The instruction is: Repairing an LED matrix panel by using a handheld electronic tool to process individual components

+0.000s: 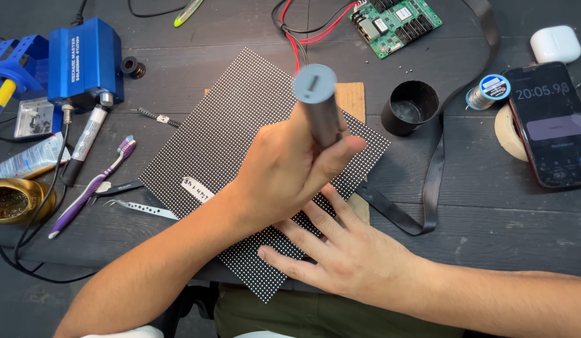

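Left hand (284,172) grips a grey cylindrical tool (318,103) upright over a black dotted panel (221,138); right hand (346,250) lies flat, fingers spread, pressing the panel's near corner.

A matt black panel (240,144) with a fine grid of tiny pale dots lies on a dark, grainy wooden surface (490,213), over a bare light wood board (351,97). The left hand (284,169) grips a smooth grey metal-look cylinder (318,103). Nearby: a glossy blue soldering station (84,59), a shiny brass-coloured tin (12,200), a purple plastic toothbrush (93,184), a glossy phone (550,122).
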